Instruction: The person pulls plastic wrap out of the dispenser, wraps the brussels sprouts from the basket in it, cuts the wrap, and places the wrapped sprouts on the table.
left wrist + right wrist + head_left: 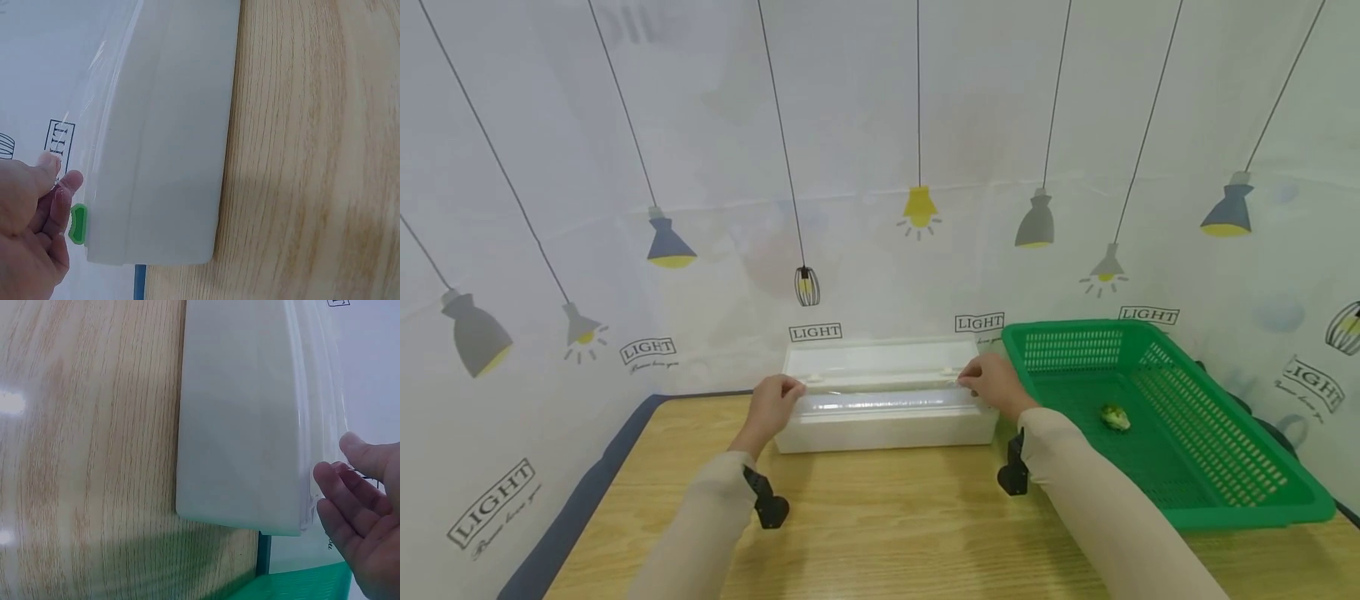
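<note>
A long white cling film dispenser box (887,432) stands on the table with its lid (880,358) raised at the back. Clear cling film (887,403) shows along its opening. At the left end, my left hand (772,405) pinches the film's edge between thumb and fingers; in the left wrist view, faint film stretches up from those fingertips. My right hand (997,385) pinches the film at the other end, above the box's right corner. A small green piece (77,224) sits at the box's left end, beside the left fingers.
A large green plastic basket (1217,518) stands on the right, close to the box and right forearm. Inside it lies a small green leafy vegetable (1115,417). Wood-grain table (880,517) extends in front of the box; a lamp-printed wall covering (857,233) rises behind.
</note>
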Action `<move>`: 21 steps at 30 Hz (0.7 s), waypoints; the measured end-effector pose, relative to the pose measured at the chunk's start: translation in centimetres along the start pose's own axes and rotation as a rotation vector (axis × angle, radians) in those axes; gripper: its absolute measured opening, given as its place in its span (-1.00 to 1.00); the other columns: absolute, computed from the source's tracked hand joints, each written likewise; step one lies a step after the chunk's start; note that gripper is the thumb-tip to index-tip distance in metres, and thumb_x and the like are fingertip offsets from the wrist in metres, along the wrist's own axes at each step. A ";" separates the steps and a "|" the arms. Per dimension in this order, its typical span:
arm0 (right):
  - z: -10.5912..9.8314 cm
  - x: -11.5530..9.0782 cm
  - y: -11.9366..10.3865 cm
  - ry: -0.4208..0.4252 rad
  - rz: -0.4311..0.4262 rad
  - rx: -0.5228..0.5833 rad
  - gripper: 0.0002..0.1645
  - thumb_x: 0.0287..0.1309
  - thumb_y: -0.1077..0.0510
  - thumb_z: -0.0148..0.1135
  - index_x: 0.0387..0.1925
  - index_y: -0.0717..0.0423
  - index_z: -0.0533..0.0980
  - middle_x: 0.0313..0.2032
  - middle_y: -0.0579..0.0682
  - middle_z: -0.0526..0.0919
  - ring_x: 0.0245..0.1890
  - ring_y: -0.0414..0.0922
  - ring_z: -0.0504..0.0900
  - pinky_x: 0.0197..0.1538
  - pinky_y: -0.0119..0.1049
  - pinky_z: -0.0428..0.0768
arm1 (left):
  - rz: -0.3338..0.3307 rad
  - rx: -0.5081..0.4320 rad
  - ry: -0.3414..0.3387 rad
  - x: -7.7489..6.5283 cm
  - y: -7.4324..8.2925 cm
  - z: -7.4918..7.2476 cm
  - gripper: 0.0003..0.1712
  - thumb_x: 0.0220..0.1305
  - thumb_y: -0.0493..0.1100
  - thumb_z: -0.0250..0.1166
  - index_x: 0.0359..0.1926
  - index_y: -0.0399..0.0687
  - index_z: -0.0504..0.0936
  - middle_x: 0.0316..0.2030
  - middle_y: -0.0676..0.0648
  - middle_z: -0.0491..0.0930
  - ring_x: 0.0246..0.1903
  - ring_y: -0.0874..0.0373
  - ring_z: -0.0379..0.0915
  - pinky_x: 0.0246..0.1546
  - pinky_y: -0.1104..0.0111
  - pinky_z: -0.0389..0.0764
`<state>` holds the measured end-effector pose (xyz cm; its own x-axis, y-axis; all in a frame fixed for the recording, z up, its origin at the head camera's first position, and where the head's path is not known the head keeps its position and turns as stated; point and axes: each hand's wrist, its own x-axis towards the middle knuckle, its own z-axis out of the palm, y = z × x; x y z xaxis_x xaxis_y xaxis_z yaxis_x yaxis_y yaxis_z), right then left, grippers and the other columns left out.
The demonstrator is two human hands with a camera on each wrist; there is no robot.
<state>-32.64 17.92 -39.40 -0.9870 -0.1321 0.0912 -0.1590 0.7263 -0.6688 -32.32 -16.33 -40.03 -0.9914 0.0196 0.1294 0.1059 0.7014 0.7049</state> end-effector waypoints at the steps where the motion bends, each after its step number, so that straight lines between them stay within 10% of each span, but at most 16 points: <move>1: 0.0 0.0 0.0 0.002 0.011 0.005 -0.86 0.15 0.29 0.17 -0.31 0.31 0.59 -0.38 0.08 0.63 -0.41 -0.10 0.57 -0.33 -0.24 0.53 | -0.004 -0.004 0.001 0.0 0.1 0.0 -0.78 0.31 -0.25 0.10 -0.20 -0.38 0.53 -0.27 -0.23 0.53 -0.24 -0.03 0.42 -0.17 0.16 0.45; 21: -2.1 -0.4 -1.6 -0.010 -0.001 0.012 -0.83 0.17 0.27 0.16 -0.27 0.32 0.57 -0.34 0.16 0.62 -0.38 -0.04 0.62 -0.26 -0.20 0.57 | 0.032 -0.049 0.032 -0.1 0.8 -0.9 -0.82 0.33 -0.25 0.06 -0.22 -0.33 0.50 -0.30 -0.19 0.55 -0.26 0.00 0.45 -0.21 0.19 0.49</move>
<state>-32.06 18.23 -36.84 -0.9866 -0.1396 0.0848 -0.1599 0.7180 -0.6774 -32.06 -16.38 -38.86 -0.9845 0.0181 0.1743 0.1421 0.6647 0.7335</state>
